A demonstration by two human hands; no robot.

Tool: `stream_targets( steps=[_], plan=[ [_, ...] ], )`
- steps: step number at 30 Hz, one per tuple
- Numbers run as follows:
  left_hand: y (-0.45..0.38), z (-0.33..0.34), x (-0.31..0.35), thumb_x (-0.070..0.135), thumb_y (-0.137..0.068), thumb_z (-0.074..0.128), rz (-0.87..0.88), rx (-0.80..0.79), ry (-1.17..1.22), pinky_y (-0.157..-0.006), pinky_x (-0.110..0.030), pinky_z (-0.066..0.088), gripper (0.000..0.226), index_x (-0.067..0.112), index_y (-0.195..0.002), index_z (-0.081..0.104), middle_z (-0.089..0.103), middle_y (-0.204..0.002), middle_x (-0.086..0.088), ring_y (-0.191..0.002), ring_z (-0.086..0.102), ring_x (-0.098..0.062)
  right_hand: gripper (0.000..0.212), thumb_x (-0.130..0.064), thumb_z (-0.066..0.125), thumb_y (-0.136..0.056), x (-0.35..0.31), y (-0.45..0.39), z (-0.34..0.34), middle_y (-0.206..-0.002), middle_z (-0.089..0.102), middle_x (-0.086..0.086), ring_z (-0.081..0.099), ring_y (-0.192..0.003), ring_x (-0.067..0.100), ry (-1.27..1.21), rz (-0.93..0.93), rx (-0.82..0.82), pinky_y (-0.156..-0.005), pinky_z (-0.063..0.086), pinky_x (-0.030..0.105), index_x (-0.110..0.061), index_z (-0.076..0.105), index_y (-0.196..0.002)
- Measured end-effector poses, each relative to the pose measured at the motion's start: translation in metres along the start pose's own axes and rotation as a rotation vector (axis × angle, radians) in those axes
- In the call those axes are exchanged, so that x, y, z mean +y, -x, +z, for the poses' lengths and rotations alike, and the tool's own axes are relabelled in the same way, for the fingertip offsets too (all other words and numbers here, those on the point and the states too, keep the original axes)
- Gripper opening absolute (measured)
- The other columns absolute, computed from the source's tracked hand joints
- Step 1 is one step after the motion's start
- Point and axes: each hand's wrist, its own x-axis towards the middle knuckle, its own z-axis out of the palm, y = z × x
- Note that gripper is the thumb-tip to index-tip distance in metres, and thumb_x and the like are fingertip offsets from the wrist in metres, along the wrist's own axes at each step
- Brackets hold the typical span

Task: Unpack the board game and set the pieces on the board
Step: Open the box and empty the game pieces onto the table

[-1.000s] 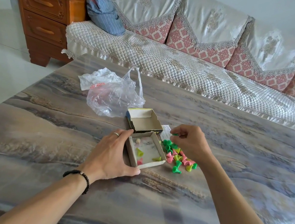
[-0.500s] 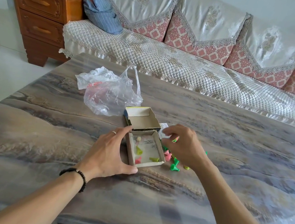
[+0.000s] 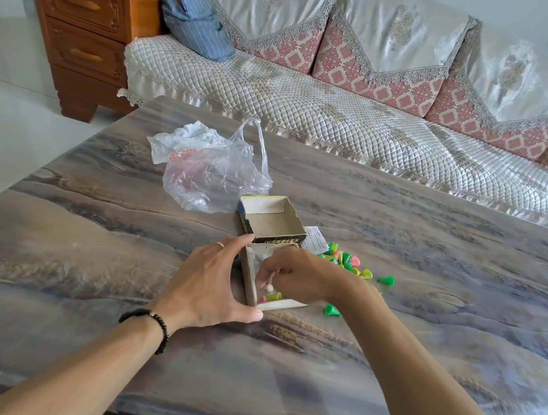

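Observation:
A small open cardboard box tray point(image 3: 251, 282) lies on the table with a pink piece and a yellow-green piece point(image 3: 273, 297) inside. My left hand point(image 3: 211, 282) grips the tray's left side between thumb and index finger. Over the tray, my right hand point(image 3: 302, 276) has its fingers curled down, pinching a small white piece point(image 3: 268, 288). The box lid point(image 3: 272, 221) lies open side up just behind. Several green, pink and yellow game pieces point(image 3: 348, 263) are scattered to the right. One green piece point(image 3: 332, 310) lies near my right wrist. No board is visible.
A crumpled clear plastic bag point(image 3: 214, 176) lies behind the box on the left. A folded paper slip point(image 3: 315, 240) sits beside the lid. A sofa point(image 3: 345, 119) runs along the table's far edge and a wooden drawer cabinet point(image 3: 84, 29) stands at the far left.
My right hand moved left from the loose pieces into the tray, and now hides most of the tray's inside. My left hand kept its hold on the tray.

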Motion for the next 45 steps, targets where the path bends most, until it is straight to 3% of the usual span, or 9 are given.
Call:
stream_targets(
  steps=[4, 12, 18, 25, 30, 33, 37, 41, 45],
  plan=[
    [0.0, 0.001, -0.002, 0.063, -0.051, 0.081, -0.002, -0.003, -0.015, -0.105, -0.027, 0.031, 0.117, 0.032, -0.148, 0.024, 0.047, -0.141, 0.006, -0.126, 0.044, -0.016, 0.021, -0.018, 0.054, -0.085, -0.005, 0.006, -0.005, -0.092, 0.069, -0.012, 0.062, -0.087, 0.007, 0.035, -0.019, -0.127, -0.087, 0.051, 0.029, -0.024, 0.072, -0.096],
    [0.0, 0.002, -0.002, 0.072, -0.047, 0.072, 0.011, -0.014, -0.054, -0.11, -0.029, 0.03, 0.119, 0.031, -0.148, 0.024, 0.045, -0.144, 0.006, -0.129, 0.043, -0.018, 0.007, -0.021, 0.061, -0.086, -0.007, -0.002, -0.008, -0.084, 0.063, -0.01, 0.06, -0.085, 0.013, 0.128, 0.008, -0.217, -0.083, 0.05, 0.033, -0.027, 0.065, -0.086],
    [0.002, 0.002, 0.0, 0.068, -0.05, 0.077, 0.048, 0.023, -0.05, -0.11, -0.028, 0.029, 0.119, 0.028, -0.149, 0.024, 0.039, -0.147, 0.006, -0.131, 0.04, -0.015, 0.01, -0.018, 0.071, -0.079, -0.01, -0.002, -0.015, -0.07, 0.061, -0.012, 0.056, -0.064, 0.01, 0.102, 0.038, -0.208, -0.064, 0.051, 0.031, -0.026, 0.066, -0.075],
    [0.003, -0.002, 0.009, 0.059, -0.05, 0.079, 0.053, 0.125, 0.008, -0.095, -0.024, 0.041, 0.118, 0.023, -0.148, 0.026, 0.032, -0.141, 0.01, -0.118, 0.049, -0.015, 0.012, -0.015, 0.067, -0.08, -0.012, 0.007, -0.015, -0.074, 0.059, -0.015, 0.054, -0.07, 0.001, 0.114, -0.017, -0.023, -0.06, 0.036, 0.01, -0.019, 0.074, -0.089],
    [-0.002, -0.014, 0.028, 0.048, -0.057, 0.082, 0.133, 0.162, -0.042, -0.09, -0.02, 0.04, 0.113, 0.02, -0.15, 0.024, 0.028, -0.141, 0.01, -0.118, 0.047, -0.012, 0.017, -0.017, 0.064, -0.081, -0.008, 0.012, -0.019, -0.069, 0.058, -0.015, 0.06, -0.078, 0.014, 0.195, -0.02, 0.056, -0.075, 0.051, 0.029, -0.03, 0.071, -0.074],
    [-0.003, -0.015, 0.036, 0.046, -0.058, 0.08, 0.181, 0.177, -0.123, -0.083, -0.023, 0.043, 0.11, 0.018, -0.15, 0.026, 0.032, -0.138, 0.007, -0.113, 0.051, -0.016, 0.017, -0.014, 0.063, -0.082, -0.004, 0.016, -0.016, -0.07, 0.062, -0.014, 0.058, -0.076, 0.015, 0.208, -0.01, 0.105, -0.074, 0.049, 0.028, -0.026, 0.074, -0.078],
    [-0.005, -0.012, 0.043, 0.044, -0.058, 0.078, 0.183, 0.218, -0.184, -0.079, -0.032, 0.05, 0.107, 0.014, -0.149, 0.03, 0.035, -0.137, 0.002, -0.11, 0.056, -0.022, 0.023, -0.009, 0.056, -0.079, 0.005, 0.019, -0.007, -0.085, 0.072, 0.003, 0.062, -0.083, 0.022, 0.192, 0.013, 0.225, -0.074, 0.05, 0.031, -0.016, 0.077, -0.086],
    [-0.004, -0.01, 0.045, 0.04, -0.055, 0.083, 0.173, 0.224, -0.23, -0.078, -0.035, 0.053, 0.11, 0.009, -0.148, 0.032, 0.039, -0.136, -0.004, -0.11, 0.057, -0.026, 0.026, -0.005, 0.054, -0.077, 0.02, 0.024, 0.001, -0.086, 0.069, 0.005, 0.057, -0.079, 0.024, 0.155, 0.05, 0.432, -0.064, 0.035, 0.023, -0.015, 0.077, -0.085],
    [-0.003, -0.01, 0.039, 0.038, -0.053, 0.085, 0.118, 0.23, -0.206, -0.077, -0.037, 0.055, 0.115, 0.012, -0.149, 0.028, 0.035, -0.137, -0.001, -0.113, 0.054, -0.025, 0.027, -0.002, 0.054, -0.077, 0.034, 0.03, 0.006, -0.095, 0.065, 0.005, 0.06, -0.09, 0.021, 0.085, 0.124, 0.546, -0.061, 0.03, 0.017, -0.013, 0.076, -0.087]
  ],
)
